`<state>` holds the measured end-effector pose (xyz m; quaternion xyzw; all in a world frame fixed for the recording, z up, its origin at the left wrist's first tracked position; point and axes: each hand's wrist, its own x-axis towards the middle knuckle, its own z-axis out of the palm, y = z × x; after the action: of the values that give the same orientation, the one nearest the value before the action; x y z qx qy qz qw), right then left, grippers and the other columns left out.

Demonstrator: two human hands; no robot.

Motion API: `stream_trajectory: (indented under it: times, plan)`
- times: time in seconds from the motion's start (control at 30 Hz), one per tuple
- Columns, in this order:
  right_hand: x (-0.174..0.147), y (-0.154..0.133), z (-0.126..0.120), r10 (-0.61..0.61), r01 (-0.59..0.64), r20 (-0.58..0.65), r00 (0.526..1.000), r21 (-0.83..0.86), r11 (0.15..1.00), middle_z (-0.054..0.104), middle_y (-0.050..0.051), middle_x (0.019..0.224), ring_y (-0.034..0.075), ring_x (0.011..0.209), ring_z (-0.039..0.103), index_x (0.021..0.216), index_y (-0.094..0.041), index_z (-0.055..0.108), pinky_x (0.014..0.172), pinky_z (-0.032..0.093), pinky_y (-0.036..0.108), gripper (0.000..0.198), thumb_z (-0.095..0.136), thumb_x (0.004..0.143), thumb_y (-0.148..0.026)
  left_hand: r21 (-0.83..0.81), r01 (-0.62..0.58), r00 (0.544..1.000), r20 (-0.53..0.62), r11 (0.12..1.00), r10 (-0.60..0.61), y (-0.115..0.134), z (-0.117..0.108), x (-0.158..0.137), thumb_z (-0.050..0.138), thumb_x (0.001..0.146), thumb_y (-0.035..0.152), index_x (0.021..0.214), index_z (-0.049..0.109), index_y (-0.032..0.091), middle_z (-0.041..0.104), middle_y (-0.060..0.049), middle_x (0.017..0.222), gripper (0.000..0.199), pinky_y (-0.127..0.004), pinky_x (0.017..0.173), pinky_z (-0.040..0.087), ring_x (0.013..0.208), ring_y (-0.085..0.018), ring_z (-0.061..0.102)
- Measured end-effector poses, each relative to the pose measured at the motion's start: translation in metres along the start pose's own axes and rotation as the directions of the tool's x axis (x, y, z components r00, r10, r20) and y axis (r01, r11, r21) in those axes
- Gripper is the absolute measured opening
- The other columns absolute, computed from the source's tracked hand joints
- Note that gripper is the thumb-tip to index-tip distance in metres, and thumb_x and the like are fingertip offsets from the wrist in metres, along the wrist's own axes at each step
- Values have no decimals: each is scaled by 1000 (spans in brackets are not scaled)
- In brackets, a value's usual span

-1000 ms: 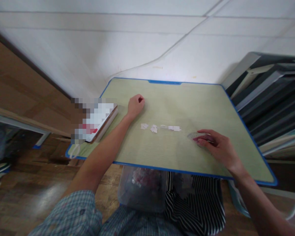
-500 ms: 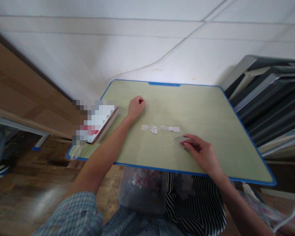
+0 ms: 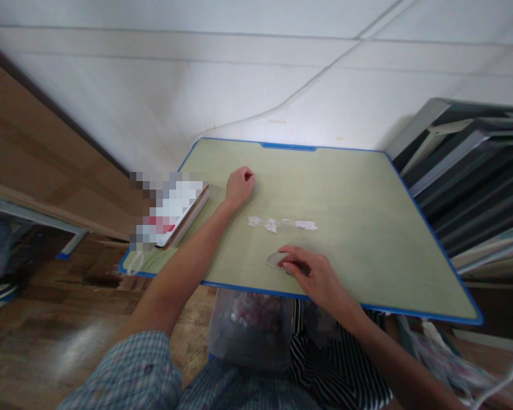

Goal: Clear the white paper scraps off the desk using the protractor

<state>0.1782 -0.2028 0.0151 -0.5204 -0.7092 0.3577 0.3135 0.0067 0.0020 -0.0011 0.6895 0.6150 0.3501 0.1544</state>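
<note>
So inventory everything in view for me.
tabletop: one, pale green, blue edging, centre
paper scraps: several, white, tabletop middle
curved plastic piece: one, clear, near side, held
flat box: one, white top, tabletop left
strap: one, white, tabletop corner
wall: one, white, behind
cable: one, white, across wall
cardboard: one, brown, left
panels: several, dark grey, right
bin: one, clear, below tabletop
striped cloth: one, black and white, beside bin
floor: one, brown, below
sleeve: one, blue, lower left
left hand: one, bare, on tabletop
right hand: one, bare, gripping plastic piece
</note>
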Motion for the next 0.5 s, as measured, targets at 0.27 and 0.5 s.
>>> stream_trajectory:
  times: [0.27,0.5]
  plan:
    - [0,-15,11,-59,57,117,991,16,998,70,2,81,14,74,65,99,-19,62,72,50,28,22,51,81,-15,-5,1,1000,3,1000,-1,1,0,0,42,71,19,67,56,17,63,-4,74,15,-27,73,41,72,-14,53]
    - [-1,-20,15,-104,100,185,977,32,994,70,1,81,13,76,65,100,-20,62,74,50,27,24,50,81,-13,-1,2,1000,7,1000,-2,0,1,0,42,71,20,69,57,16,63,-5,75,16,-27,73,41,72,-14,53]
